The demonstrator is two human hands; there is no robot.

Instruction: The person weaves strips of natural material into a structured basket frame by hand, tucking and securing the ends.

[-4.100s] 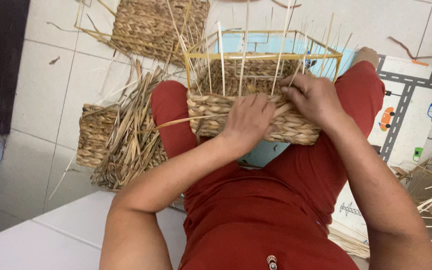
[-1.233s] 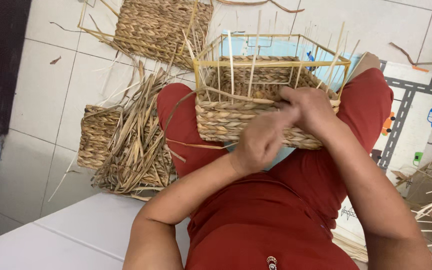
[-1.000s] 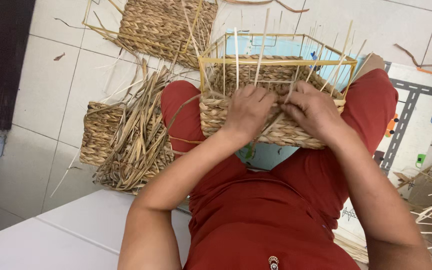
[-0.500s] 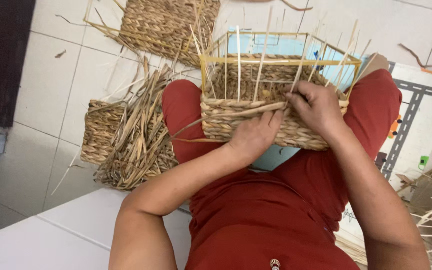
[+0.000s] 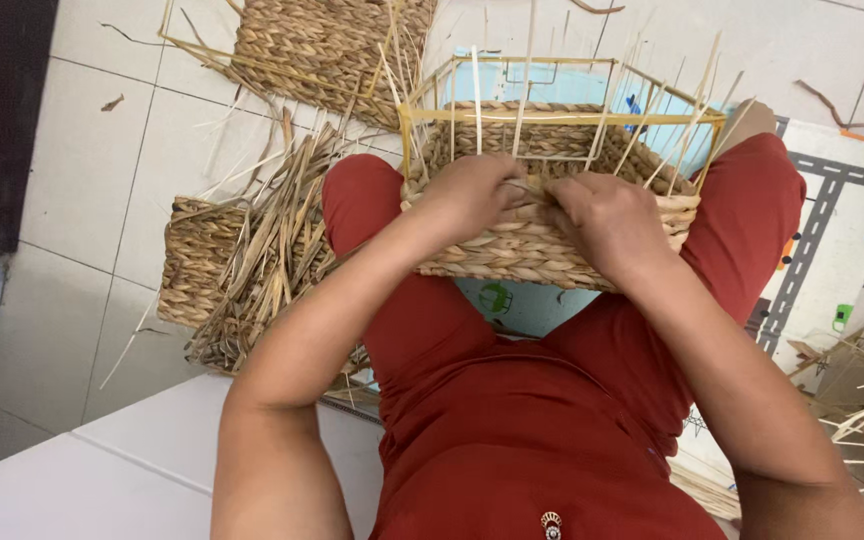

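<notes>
The basket [image 5: 552, 235] sits on the person's lap between red-clad thighs, its woven wall only partly built up, with thin upright stakes [image 5: 475, 100] and a yellow frame [image 5: 562, 116] rising bare above the weave. Both hands meet at the top edge of the near wall: the left hand [image 5: 472, 195] curls over the rim, and the right hand [image 5: 607, 220] presses beside it, fingers closed on what looks like a strand of the weave, though the strand itself is hard to make out between the knuckles. The two hands almost touch, leaving little room between them; the far wall and side edges stand free. To the left, just beside the thigh, a loose bundle of straw [image 5: 267, 250] lies across a flat woven piece [image 5: 192, 265] on the tiled floor [image 5: 82, 170]. Another woven piece [image 5: 322, 45] lies beyond it, near the basket's far corner. A play mat [image 5: 832, 230] lies to the right.
</notes>
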